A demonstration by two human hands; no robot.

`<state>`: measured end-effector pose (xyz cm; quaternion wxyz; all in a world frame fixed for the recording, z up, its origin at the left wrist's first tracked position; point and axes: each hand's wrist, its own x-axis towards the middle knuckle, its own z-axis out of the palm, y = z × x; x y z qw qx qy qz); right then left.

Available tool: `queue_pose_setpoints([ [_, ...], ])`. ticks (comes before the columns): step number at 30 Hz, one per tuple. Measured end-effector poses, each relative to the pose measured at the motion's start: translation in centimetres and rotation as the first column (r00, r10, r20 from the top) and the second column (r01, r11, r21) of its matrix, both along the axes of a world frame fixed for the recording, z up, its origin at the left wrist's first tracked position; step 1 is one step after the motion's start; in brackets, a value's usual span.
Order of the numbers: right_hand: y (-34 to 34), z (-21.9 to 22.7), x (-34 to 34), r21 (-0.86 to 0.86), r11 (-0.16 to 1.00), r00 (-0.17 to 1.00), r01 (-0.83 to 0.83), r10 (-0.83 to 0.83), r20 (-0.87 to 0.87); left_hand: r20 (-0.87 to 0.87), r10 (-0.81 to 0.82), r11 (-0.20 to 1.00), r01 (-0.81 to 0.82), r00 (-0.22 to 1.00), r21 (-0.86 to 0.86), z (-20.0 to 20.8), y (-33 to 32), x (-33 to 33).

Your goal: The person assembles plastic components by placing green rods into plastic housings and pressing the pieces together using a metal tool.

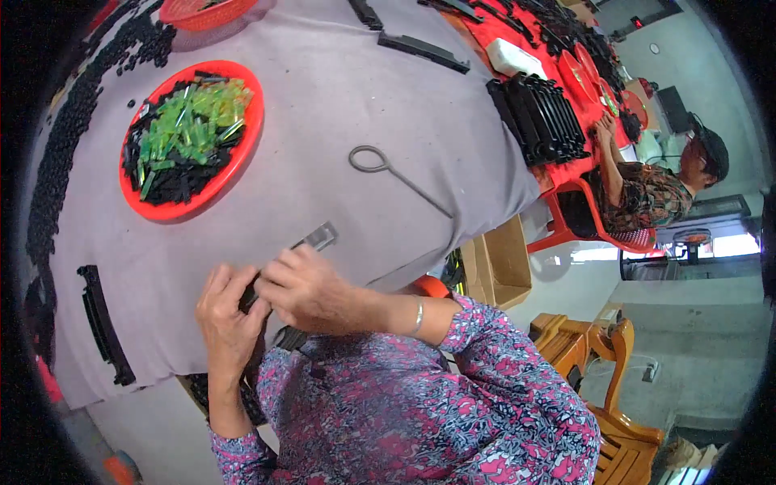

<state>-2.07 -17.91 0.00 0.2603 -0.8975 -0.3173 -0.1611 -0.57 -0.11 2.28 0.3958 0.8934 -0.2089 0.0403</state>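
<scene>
My left hand (225,319) and my right hand (303,289) meet above the near edge of the cloth-covered table. Fingers of both are closed round a dark plastic part (249,301), mostly hidden by them. Just beyond the right fingers, a clear flat plastic piece (321,236) shows; whether it is held or lies on the cloth, I cannot tell. Farther off to the left, a red plastic basin (252,133) holds green-yellow translucent strips (190,121) over small black parts (179,184). A grey metal rod with a ring end (408,184) lies beyond my right hand.
A long black plastic bar (105,323) lies on the left of the cloth (323,121). Small black pieces (65,153) pile along the far left edge. Stacked black bars (541,120) lie at right, near a seated person (647,194). A cardboard box (505,267) stands below.
</scene>
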Motion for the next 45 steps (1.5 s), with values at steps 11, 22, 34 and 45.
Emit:
queue_pose_setpoints([
  [11, 0.4, -1.1, 0.2, 0.071, 0.996, 0.998, -0.056, 0.054, 0.035, -0.008, 0.007, 1.000, -0.007, 1.000, 0.017, -0.1, 0.4, 0.3],
  [22, 0.3, -1.3, 0.3, 0.088, 0.995, 0.999, -0.046, 0.044, 0.029, -0.009, -0.010, 0.999, 0.011, 1.000, 0.033, 0.2, 0.2, 0.4],
  [34, 0.2, -1.2, 0.3, 0.116, 0.992, 0.998, -0.051, 0.047, 0.036, 0.012, 0.004, 1.000, -0.004, 1.000, 0.005, 0.1, 0.0, 0.4],
  [45, 0.2, -1.3, 0.3, 0.145, 0.988, 0.997, -0.050, 0.040, 0.069, 0.025, 0.008, 1.000, -0.009, 1.000, 0.018, -0.1, 0.1, 0.3],
])
